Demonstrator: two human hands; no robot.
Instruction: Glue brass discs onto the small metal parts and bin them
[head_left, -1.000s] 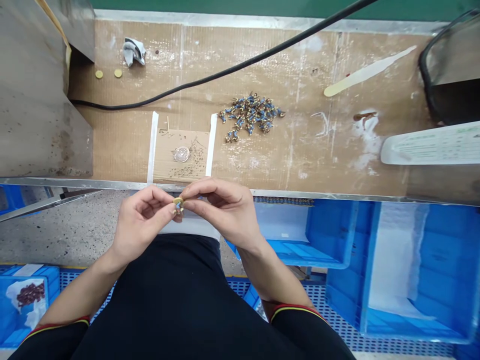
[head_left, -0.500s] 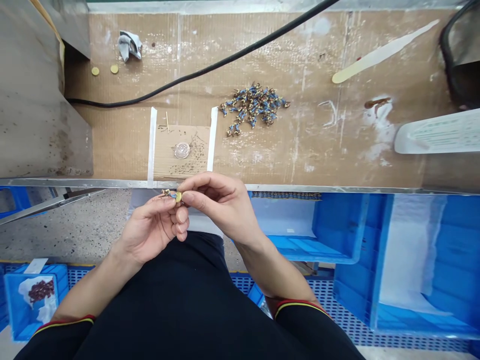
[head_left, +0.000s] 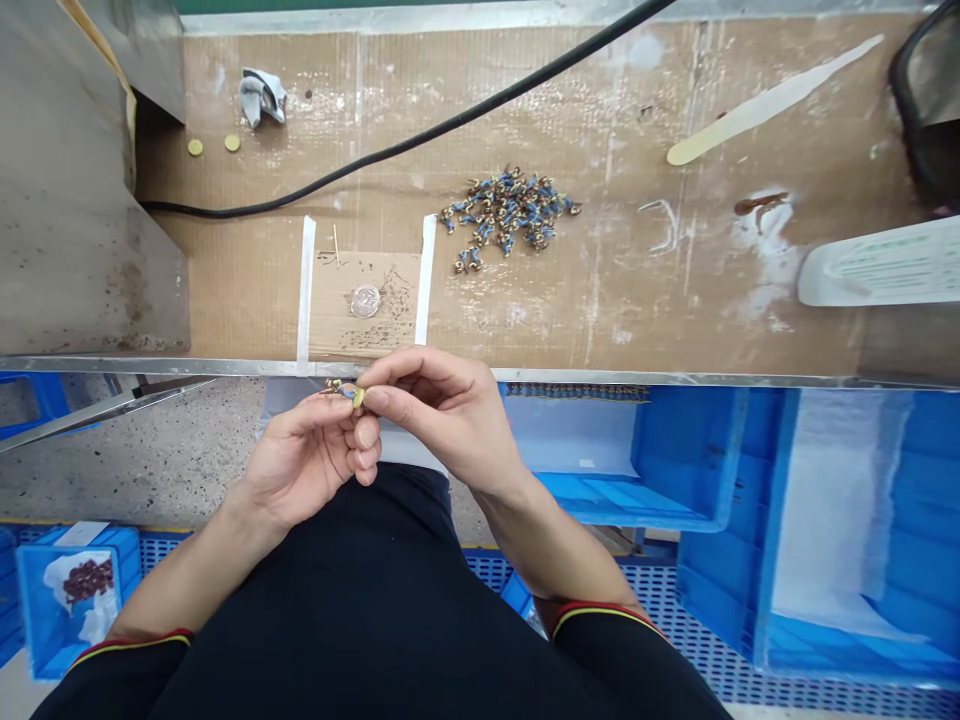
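Observation:
My left hand point(head_left: 307, 462) and my right hand point(head_left: 442, 415) meet just below the bench's metal front edge point(head_left: 675, 380). The left hand's thumb and fingers pinch a small brass-and-blue terminal point(head_left: 339, 388). The right hand's thumb and forefinger pinch a small yellow brass ring point(head_left: 358, 397) pressed against that terminal. Both hands are closed in a pinch. On the cardboard-covered bench top lies a heap of the same blue and brass terminals point(head_left: 506, 213), beyond the hands and to the right.
A taped cardboard patch with a clear round disc point(head_left: 364, 300) lies just past the hands. A black cable point(head_left: 420, 140) crosses the bench. Two yellow discs point(head_left: 214, 146), a crumpled grey scrap point(head_left: 261, 95), a pale stick point(head_left: 772, 100) and blue bins point(head_left: 862, 520) are around.
The left hand turned palm-up and dropped slightly, its fingers curling in; the terminal now sticks out to the left of the ring. The view shifted a little.

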